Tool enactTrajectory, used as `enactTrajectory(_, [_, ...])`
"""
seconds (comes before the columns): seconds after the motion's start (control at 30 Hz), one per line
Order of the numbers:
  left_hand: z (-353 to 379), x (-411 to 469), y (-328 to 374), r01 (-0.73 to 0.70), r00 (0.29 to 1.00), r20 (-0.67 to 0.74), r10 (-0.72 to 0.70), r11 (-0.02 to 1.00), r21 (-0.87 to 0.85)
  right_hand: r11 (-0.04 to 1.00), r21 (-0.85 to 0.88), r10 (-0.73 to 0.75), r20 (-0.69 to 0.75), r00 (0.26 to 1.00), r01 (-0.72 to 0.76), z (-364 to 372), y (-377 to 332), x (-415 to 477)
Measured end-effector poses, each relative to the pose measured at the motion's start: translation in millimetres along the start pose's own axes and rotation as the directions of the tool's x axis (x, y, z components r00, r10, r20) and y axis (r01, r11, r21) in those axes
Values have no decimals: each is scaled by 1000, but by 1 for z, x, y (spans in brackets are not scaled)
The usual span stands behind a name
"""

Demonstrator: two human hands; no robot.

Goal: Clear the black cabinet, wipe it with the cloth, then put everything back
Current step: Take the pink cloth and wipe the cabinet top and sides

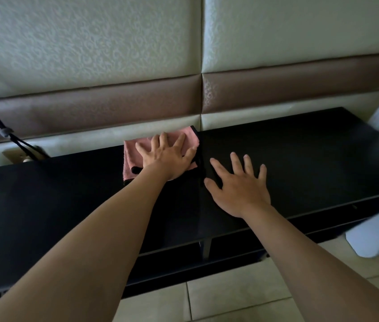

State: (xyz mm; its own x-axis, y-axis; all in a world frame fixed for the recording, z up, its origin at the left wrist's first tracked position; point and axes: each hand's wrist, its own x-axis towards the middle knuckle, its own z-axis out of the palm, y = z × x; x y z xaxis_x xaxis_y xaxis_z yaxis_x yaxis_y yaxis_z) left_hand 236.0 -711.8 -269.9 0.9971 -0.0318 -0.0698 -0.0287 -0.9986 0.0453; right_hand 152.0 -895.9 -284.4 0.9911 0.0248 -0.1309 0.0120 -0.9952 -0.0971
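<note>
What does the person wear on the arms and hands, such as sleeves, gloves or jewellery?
The left hand and right hand are bare: no gloves, rings or watch. Both forearms are bare to the picture's edge; no sleeve is in view.

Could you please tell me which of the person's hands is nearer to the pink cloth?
Left. The left hand presses flat on the cloth, fingers spread. The right hand lies flat on the cabinet top, just right of the cloth.
</note>
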Motion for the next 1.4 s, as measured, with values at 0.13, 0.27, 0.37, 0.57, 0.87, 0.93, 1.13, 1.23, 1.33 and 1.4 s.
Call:
enactTrajectory(0.13, [2, -26, 5, -9, 1000, 19, 9, 1000, -2, 999, 30, -11, 12, 1000, 10, -4, 1, 0])
enactTrajectory(0.27, [6, -57, 11, -30, 999, 37, 30, 1000, 5, 997, 76, -14, 22, 1000, 12, -7, 3, -1])
enactTrajectory(0.37, [9, -83, 16, -47, 998, 40, 46, 999, 11, 990, 141, -14, -17, 1000, 16, -9, 5, -2])
enactTrajectory(0.57, [13, -139, 34, -52, 996, 75, 51, 998, 18, 971, 237, -14, -47, 999, 25, -14, 11, -4])
enactTrajectory(0.87, [14, -174, 55, -60, 991, 126, 55, 997, 42, 940, 342, -16, 0, 1000, 15, -22, 18, -4])
enactTrajectory(0.93, [15, -171, 56, -53, 994, 100, 50, 998, 35, 949, 314, -43, 26, 999, 32, -24, 21, -2])
enactTrajectory(1.13, [14, -140, 60, -63, 995, 77, 63, 998, 3, 996, 62, -68, 65, 996, 64, -28, 53, 10])
enactTrajectory(1.23, [14, -118, 62, -74, 995, 71, 73, 997, 12, 999, 23, -36, 109, 993, 33, -27, 70, 14])
enactTrajectory(1.33, [15, -104, 63, -71, 996, 61, 70, 997, 15, 998, 37, -45, 61, 997, 43, -20, 69, 16])
enactTrajectory(1.4, [13, -97, 64, -68, 996, 67, 67, 998, 10, 998, 53, -38, 12, 999, 38, -18, 68, 14])
